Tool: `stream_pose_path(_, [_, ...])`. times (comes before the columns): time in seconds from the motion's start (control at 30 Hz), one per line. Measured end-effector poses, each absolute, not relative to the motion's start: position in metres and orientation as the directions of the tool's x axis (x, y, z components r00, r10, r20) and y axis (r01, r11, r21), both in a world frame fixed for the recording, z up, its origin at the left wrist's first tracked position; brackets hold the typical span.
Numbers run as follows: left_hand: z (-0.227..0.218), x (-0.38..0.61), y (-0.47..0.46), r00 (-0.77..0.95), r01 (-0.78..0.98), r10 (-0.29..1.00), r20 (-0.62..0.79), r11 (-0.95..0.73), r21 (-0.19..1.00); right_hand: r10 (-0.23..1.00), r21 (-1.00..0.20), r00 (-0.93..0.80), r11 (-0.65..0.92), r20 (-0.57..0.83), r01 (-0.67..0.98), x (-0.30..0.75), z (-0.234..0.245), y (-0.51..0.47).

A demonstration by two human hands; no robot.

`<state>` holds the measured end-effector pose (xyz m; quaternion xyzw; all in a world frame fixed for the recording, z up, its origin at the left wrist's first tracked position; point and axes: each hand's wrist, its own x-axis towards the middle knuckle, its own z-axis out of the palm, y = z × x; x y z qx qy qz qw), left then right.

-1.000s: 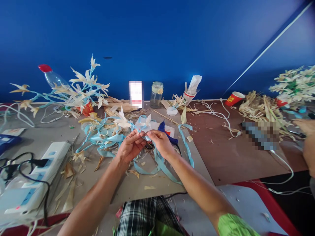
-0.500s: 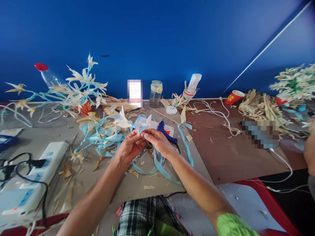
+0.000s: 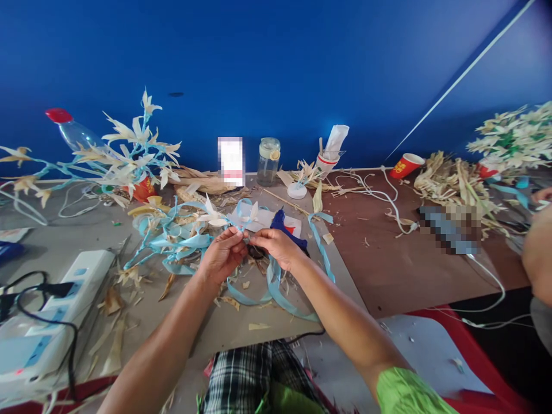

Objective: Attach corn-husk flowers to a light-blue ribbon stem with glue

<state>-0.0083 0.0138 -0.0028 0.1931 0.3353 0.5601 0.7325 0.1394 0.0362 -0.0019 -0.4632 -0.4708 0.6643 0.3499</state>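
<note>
- White-petalled flower sprig (image 3: 213, 216): at fingertips, above counter (image 3: 230, 332).
- Left hand (image 3: 222, 253) pinches its blue stem; right hand (image 3: 278, 244) fingertips bunched, grip unclear.
- Change: right fingertips slightly off left's; sprig still held, same step likely.
- Striped paper cup (image 3: 326, 165): white packet (image 3: 336, 142), stick (image 3: 321, 145).
- Tilted red cup (image 3: 406, 165): contents hidden.

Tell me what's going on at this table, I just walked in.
A person is working with both bare hands at a table strewn with dry scraps. The left hand pinches a light-blue stem with pale flowers; the right hand has its fingertips close beside, though what they grip is too small to tell. A light-blue ribbon loops below, and a blue glue gun lies just behind. Another person's arm shows at the right edge.
</note>
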Motion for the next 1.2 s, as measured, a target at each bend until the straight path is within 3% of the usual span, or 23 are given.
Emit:
stream_pose_path(0.13, [-0.0032, -0.0094, 0.0148, 0.131, -0.697, 0.95, -0.283, 0.291, 0.655, 0.923, -0.949, -0.262, -0.308, -0.283, -0.059, 0.1381, 0.0012, 0.0348])
stream_pose_path(0.47, [0.0016, -0.0091, 0.0126, 0.161, -0.673, 0.946, -0.28, 0.313, 0.67, 0.842, -0.921, -0.387, -0.387, -0.375, 0.05, 0.1418, 0.0029, 0.0354])
stream_pose_path(0.63, [0.002, -0.0121, 0.0134, 0.177, -0.673, 0.947, -0.268, 0.315, 0.669, 0.861, -0.964, -0.443, -0.262, -0.249, 0.033, 0.1443, 0.0067, 0.0342])
stream_pose_path(0.8, [-0.0005, -0.0148, 0.0142, 0.242, -0.662, 0.939, -0.244, 0.344, 0.666, 0.865, -0.971, -0.443, -0.204, -0.237, 0.121, 0.1471, 0.0051, 0.0359])
stream_pose_path(1.2, [-0.0005, -0.0144, 0.0126, 0.269, -0.61, 0.916, -0.299, 0.402, 0.683, 0.871, -0.941, -0.373, -0.338, -0.32, 0.017, 0.1404, 0.0023, 0.0332])
